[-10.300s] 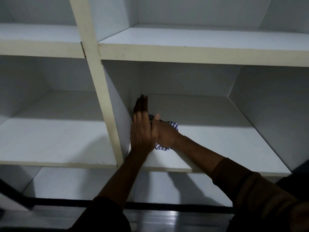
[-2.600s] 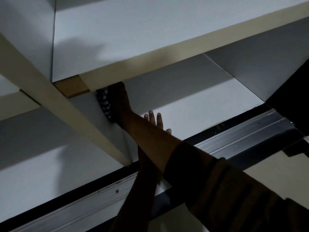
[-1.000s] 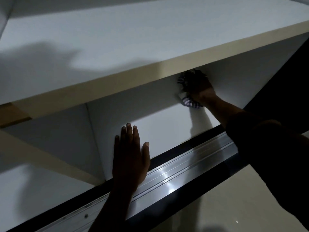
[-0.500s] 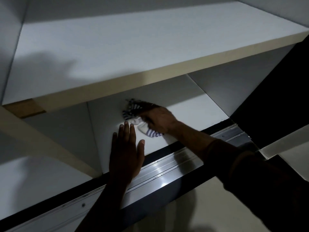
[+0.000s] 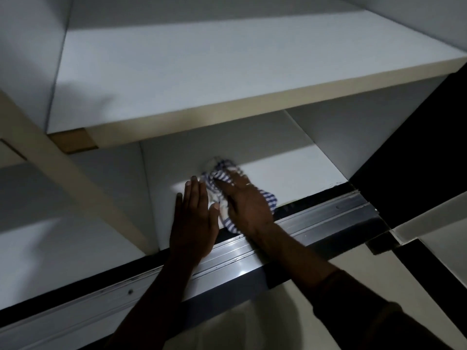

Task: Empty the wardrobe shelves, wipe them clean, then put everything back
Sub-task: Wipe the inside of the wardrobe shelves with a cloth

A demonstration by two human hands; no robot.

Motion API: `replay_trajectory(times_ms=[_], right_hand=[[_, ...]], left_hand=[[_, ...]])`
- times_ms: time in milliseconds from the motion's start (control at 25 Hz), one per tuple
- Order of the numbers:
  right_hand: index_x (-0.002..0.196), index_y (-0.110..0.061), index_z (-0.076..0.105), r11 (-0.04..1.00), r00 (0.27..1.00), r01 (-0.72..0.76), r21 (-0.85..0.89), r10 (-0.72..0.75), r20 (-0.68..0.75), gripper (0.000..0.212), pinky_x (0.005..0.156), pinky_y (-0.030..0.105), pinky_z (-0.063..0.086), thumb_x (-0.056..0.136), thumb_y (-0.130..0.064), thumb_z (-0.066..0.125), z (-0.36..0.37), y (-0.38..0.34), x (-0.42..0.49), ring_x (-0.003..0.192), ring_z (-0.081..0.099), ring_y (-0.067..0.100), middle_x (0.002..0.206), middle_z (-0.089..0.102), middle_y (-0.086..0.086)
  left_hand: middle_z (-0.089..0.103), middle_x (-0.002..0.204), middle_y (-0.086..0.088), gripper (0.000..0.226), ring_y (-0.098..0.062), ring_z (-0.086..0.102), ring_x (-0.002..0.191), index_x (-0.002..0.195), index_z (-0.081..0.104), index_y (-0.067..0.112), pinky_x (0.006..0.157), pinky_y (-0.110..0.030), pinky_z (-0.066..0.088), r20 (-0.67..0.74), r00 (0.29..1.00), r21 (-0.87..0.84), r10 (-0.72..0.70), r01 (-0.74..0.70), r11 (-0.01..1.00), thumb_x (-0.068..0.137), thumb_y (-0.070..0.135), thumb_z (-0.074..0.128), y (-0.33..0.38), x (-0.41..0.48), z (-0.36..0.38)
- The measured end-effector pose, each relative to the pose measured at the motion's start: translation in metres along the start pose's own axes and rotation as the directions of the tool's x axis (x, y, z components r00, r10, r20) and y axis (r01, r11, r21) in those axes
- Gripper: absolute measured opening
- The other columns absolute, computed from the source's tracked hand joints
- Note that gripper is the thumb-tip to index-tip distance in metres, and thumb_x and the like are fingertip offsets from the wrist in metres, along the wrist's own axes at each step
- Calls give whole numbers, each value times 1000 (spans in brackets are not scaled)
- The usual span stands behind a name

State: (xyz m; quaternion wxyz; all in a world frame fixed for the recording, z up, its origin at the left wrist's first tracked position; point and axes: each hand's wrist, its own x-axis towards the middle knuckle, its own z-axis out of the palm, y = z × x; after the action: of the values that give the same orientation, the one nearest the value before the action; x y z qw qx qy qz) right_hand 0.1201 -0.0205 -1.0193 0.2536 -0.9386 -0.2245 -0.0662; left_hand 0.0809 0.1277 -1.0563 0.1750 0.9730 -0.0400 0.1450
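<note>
A blue-and-white striped cloth (image 5: 219, 170) lies bunched on the bottom wardrobe shelf (image 5: 298, 173), near its front edge. My right hand (image 5: 246, 205) lies on top of the cloth with fingers fairly straight, pressing it onto the shelf. My left hand (image 5: 193, 218) rests flat beside it, fingers straight, its palm over the shelf's front edge and the metal door track (image 5: 316, 218). The white shelf above (image 5: 202, 66) holds nothing.
A cream upright divider (image 5: 83, 183) separates this compartment from the left one (image 5: 50, 248). The aluminium sliding-door track runs along the front. A dark door panel (image 5: 417, 160) stands at the right. Pale floor (image 5: 252, 324) lies below.
My right hand has dragged the cloth from the back right of the bottom shelf toward the front, up against my left hand. My left hand has stayed flat at the shelf edge.
</note>
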Motion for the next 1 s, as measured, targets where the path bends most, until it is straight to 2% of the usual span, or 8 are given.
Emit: replay_trajectory(times_ms=[80,160,280,360,520,640,840,1000], right_hand=[[143,-18,53,991,993,60,119,-72,96,63,115,32,35,82,-16,39,-9,-5,-2,138,45,25,151,48,10],[140,-13,55,978,999,-43,204,38,30,69,117,34,35,73,-3,41,-41,35,2,134,49,25,146,53,11],[138,-7,55,916,908,-396,-72,378,-183,58,113,51,37,82,-20,49,-76,107,-14,134,46,45,143,49,27],[145,-8,49,872,892,-444,-208,407,-197,59,113,51,36,93,-35,45,-60,103,-26,134,43,47,147,44,30],[145,-12,51,997,995,-72,-20,71,-64,58,117,46,35,87,-6,51,7,-5,-6,139,45,34,149,48,17],[143,-16,53,986,976,145,81,-156,154,62,115,39,36,83,-1,50,3,-25,15,138,43,30,149,47,15],[143,1,47,905,922,-387,-178,377,-88,54,117,43,31,91,-9,53,-80,126,72,136,43,40,147,46,25],[147,-11,46,859,899,-437,-266,425,-105,57,102,15,39,95,-30,34,-47,137,89,129,51,25,144,53,8]], left_hand=[[15,166,-18,62,-32,16,154,156,27,-3,122,-56,24,-47,999,-126,-6,1,992,102,29,21,2,2,-5],[6,168,-10,61,-24,6,157,159,19,2,126,-47,15,-82,993,-223,-86,65,973,104,29,21,5,1,-14],[16,167,-13,60,-26,14,156,158,24,2,126,-47,17,-143,973,-99,-179,166,981,105,31,22,0,-11,-18],[19,166,-17,62,-31,18,154,157,26,0,124,-51,22,-133,965,-53,-226,221,974,105,34,21,-5,-19,-18],[9,168,-15,63,-27,6,156,159,15,2,126,-47,17,-90,976,-27,-199,198,980,107,35,21,-6,-23,-21],[3,169,-11,62,-23,0,157,161,7,5,128,-42,9,-101,978,-50,-181,177,983,107,36,16,-6,-24,-20],[16,167,-15,63,-27,14,155,158,21,1,127,-45,15,-85,978,52,-192,197,979,108,38,26,-10,-24,-8],[22,164,-18,62,-31,19,154,155,30,-2,126,-47,18,-74,982,148,-177,186,971,107,39,28,-13,-24,-5]])
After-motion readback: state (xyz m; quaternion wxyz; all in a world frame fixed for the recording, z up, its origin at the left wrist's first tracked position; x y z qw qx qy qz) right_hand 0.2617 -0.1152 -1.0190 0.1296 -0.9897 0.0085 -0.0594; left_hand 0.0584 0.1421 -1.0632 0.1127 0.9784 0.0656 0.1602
